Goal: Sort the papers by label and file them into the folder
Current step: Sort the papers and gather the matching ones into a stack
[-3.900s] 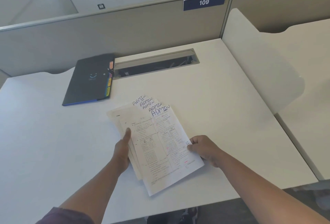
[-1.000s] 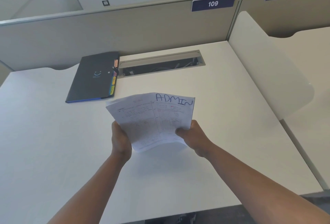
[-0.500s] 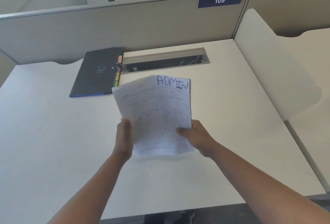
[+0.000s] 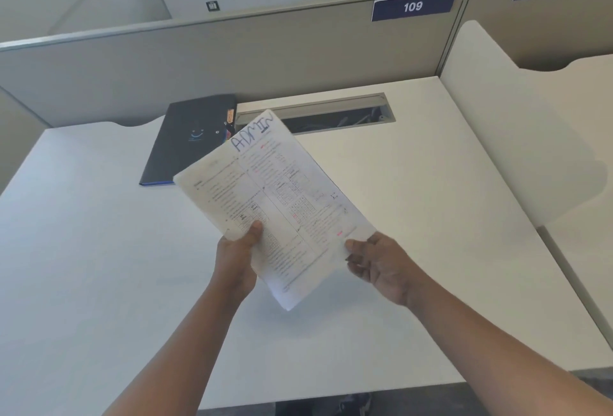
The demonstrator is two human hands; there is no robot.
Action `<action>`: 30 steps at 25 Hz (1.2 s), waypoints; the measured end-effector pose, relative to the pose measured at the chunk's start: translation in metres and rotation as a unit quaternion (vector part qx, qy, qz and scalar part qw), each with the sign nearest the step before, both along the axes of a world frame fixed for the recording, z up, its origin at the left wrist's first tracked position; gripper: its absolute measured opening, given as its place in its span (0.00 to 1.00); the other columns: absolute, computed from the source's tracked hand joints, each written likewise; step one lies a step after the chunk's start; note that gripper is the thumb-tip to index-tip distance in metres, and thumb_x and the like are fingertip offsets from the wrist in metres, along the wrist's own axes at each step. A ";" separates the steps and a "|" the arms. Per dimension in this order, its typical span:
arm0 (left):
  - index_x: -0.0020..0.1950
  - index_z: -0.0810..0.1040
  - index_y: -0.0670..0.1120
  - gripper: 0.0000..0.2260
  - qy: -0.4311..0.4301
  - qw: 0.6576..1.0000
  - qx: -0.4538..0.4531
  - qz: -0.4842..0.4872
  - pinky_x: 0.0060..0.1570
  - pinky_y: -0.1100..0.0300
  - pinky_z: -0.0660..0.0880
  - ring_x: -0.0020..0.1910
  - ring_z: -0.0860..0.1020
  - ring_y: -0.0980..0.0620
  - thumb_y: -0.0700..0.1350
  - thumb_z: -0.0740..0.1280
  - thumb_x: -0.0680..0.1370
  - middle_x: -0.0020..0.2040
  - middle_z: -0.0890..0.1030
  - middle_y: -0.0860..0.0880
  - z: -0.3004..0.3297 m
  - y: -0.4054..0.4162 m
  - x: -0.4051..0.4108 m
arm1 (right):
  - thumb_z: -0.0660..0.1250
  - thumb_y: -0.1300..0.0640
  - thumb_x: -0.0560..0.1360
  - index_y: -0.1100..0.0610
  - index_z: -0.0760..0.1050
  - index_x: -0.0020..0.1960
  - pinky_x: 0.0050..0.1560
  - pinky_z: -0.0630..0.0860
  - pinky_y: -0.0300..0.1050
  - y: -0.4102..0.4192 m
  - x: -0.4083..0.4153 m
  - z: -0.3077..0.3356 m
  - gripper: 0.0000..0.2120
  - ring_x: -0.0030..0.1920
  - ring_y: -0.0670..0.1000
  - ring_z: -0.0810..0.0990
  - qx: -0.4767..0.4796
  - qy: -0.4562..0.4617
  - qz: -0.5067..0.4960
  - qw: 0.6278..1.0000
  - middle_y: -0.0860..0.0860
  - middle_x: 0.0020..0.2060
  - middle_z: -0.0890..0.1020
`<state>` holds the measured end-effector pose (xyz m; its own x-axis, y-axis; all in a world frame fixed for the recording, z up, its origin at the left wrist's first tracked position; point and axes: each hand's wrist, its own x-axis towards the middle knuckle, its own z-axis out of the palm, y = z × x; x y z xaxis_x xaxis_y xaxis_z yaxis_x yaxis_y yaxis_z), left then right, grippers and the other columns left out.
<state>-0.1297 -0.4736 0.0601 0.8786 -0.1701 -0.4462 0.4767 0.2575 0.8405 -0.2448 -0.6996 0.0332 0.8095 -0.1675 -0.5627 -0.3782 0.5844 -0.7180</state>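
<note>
Head view shows a white printed paper stack marked "ADMIN" (image 4: 275,206) lifted above the white surface (image 4: 99,266), its far corner overlapping the closed dark tabbed folder (image 4: 189,140). Left hand (image 4: 237,259) pinches its near-left edge; right hand (image 4: 381,263), fingers loose, only touches the right corner. Sheets could fan and slip from that one-sided pinch.

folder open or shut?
Shut. The dark folder lies flat on the desk, cover down, coloured tabs along its edge.

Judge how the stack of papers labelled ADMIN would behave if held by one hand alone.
The papers are thin sheets, so probably floppy and light. Left hand grips one edge; right hand only touches a corner. Loose sheets could fan or slip apart.
</note>
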 end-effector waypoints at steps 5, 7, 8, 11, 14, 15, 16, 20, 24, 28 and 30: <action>0.58 0.83 0.52 0.15 0.018 0.998 -0.053 -0.004 0.62 0.39 0.77 0.62 0.82 0.42 0.33 0.67 0.81 0.62 0.85 0.47 -0.006 -0.017 -0.015 | 0.66 0.66 0.81 0.58 0.79 0.65 0.56 0.83 0.52 0.045 0.000 -0.013 0.14 0.59 0.57 0.85 0.102 -0.004 -0.037 0.994 0.55 0.61 0.86; 0.60 0.82 0.51 0.15 0.014 0.999 -0.044 -0.004 0.62 0.40 0.78 0.61 0.83 0.43 0.33 0.67 0.81 0.63 0.85 0.46 -0.010 -0.012 -0.015 | 0.65 0.67 0.82 0.57 0.79 0.65 0.54 0.84 0.52 0.046 0.004 -0.013 0.14 0.60 0.56 0.85 0.058 0.005 -0.045 0.997 0.54 0.60 0.86; 0.61 0.81 0.49 0.15 0.012 0.999 -0.038 0.008 0.61 0.41 0.80 0.60 0.83 0.44 0.32 0.66 0.81 0.63 0.85 0.45 -0.010 -0.006 -0.012 | 0.65 0.66 0.83 0.57 0.79 0.65 0.54 0.84 0.51 0.043 0.005 -0.012 0.13 0.59 0.55 0.85 0.018 0.009 -0.036 0.999 0.53 0.59 0.87; 0.60 0.81 0.47 0.13 0.003 0.998 -0.046 0.050 0.52 0.49 0.84 0.55 0.86 0.48 0.32 0.64 0.82 0.61 0.85 0.45 -0.008 0.024 0.009 | 0.65 0.66 0.83 0.56 0.81 0.61 0.57 0.82 0.53 0.019 0.004 -0.005 0.11 0.56 0.53 0.86 -0.092 0.005 -0.004 0.996 0.50 0.55 0.87; 0.55 0.81 0.44 0.08 -0.014 0.998 0.003 0.058 0.45 0.58 0.84 0.51 0.86 0.48 0.33 0.65 0.82 0.58 0.85 0.43 -0.003 0.049 0.028 | 0.66 0.66 0.82 0.53 0.81 0.57 0.49 0.82 0.46 -0.009 0.004 0.013 0.11 0.52 0.49 0.86 -0.168 -0.020 0.020 0.985 0.47 0.51 0.87; 0.54 0.80 0.44 0.07 -0.026 0.997 0.037 0.054 0.45 0.58 0.83 0.52 0.85 0.46 0.33 0.67 0.81 0.56 0.85 0.42 0.000 0.053 0.031 | 0.66 0.66 0.82 0.52 0.81 0.55 0.47 0.80 0.44 -0.016 0.005 0.019 0.11 0.51 0.47 0.85 -0.196 -0.030 0.029 0.980 0.47 0.51 0.87; 0.55 0.79 0.44 0.08 -0.048 0.994 0.082 0.048 0.47 0.57 0.83 0.54 0.84 0.44 0.33 0.68 0.80 0.55 0.84 0.43 0.002 0.057 0.035 | 0.66 0.66 0.82 0.51 0.81 0.55 0.47 0.79 0.43 -0.022 0.006 0.025 0.11 0.51 0.46 0.85 -0.225 -0.037 0.037 0.973 0.47 0.52 0.86; 0.70 0.72 0.50 0.26 -0.182 0.949 0.245 -0.075 0.67 0.55 0.72 0.67 0.77 0.52 0.35 0.76 0.76 0.66 0.81 0.50 0.011 0.067 0.048 | 0.66 0.64 0.83 0.50 0.82 0.56 0.51 0.79 0.45 -0.037 0.009 0.034 0.11 0.53 0.49 0.84 -0.321 -0.061 0.076 0.942 0.48 0.53 0.86; 0.66 0.76 0.44 0.21 -0.212 0.953 0.193 -0.098 0.56 0.58 0.77 0.58 0.82 0.51 0.35 0.71 0.74 0.57 0.85 0.50 0.018 0.057 0.046 | 0.65 0.62 0.83 0.51 0.84 0.53 0.39 0.69 0.34 -0.031 0.007 0.045 0.10 0.38 0.41 0.77 -0.428 -0.108 0.120 0.889 0.37 0.39 0.83; 0.47 0.78 0.47 0.09 -0.203 0.967 0.151 -0.002 0.40 0.66 0.73 0.38 0.78 0.60 0.35 0.62 0.74 0.39 0.83 0.59 0.010 0.048 0.033 | 0.64 0.66 0.83 0.50 0.80 0.56 0.34 0.68 0.26 -0.021 0.002 0.044 0.12 0.32 0.33 0.77 -0.441 -0.124 0.096 0.883 0.28 0.31 0.79; 0.45 0.79 0.46 0.10 -0.171 0.973 0.156 -0.006 0.43 0.60 0.74 0.42 0.78 0.55 0.34 0.60 0.74 0.40 0.83 0.56 -0.005 0.041 0.022 | 0.66 0.67 0.81 0.50 0.80 0.56 0.35 0.68 0.26 -0.013 -0.002 0.027 0.13 0.32 0.33 0.77 -0.436 -0.105 0.082 0.890 0.30 0.31 0.80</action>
